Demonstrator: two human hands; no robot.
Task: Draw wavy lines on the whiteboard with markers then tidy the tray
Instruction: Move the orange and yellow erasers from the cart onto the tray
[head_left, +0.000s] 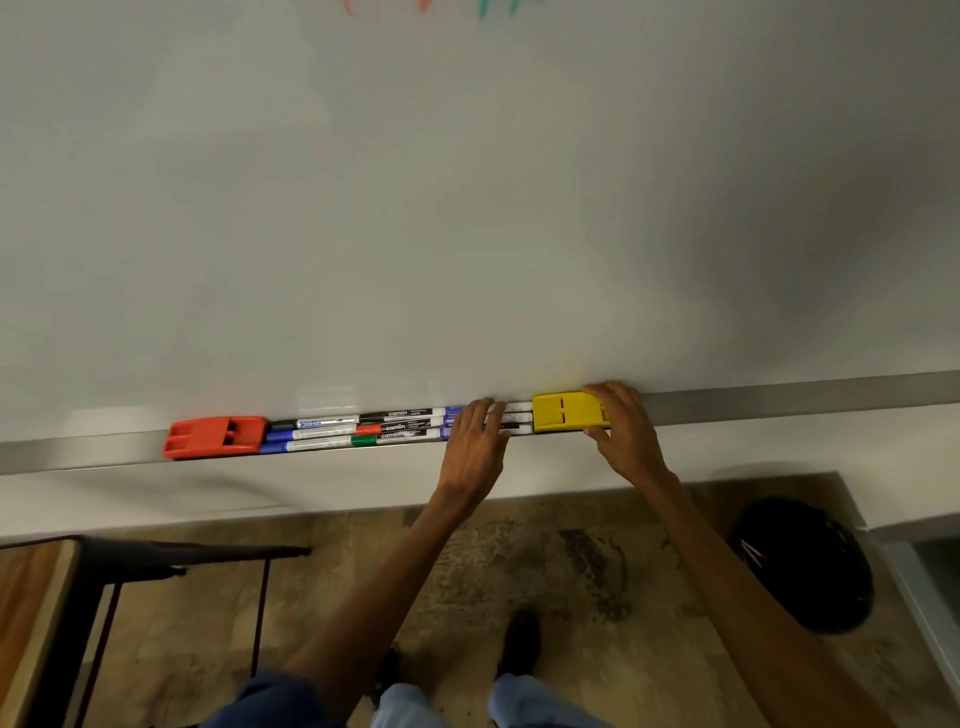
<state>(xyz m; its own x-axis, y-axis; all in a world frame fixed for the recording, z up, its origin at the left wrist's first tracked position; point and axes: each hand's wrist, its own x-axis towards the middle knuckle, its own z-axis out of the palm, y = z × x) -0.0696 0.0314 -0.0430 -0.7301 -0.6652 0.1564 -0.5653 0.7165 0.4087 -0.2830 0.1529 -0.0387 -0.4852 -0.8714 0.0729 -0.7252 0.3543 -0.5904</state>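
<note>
Several markers (363, 430) lie in rows in the grey tray (779, 397) under the whiteboard (467, 208), between a red eraser (213, 437) on the left and a yellow eraser (566, 411) on the right. My left hand (475, 441) lies with straight fingers on the right ends of the markers. My right hand (623, 426) holds the right end of the yellow eraser, with fingers over its far side and the thumb on its near side. Red and teal strokes (483, 8) show at the board's top edge.
A wooden table with dark metal legs (62, 597) stands at the lower left. A black helmet-like object (805, 566) lies on the floor at the right, near a grey frame (914, 587). My shoes (522, 644) stand on the mottled floor below the tray.
</note>
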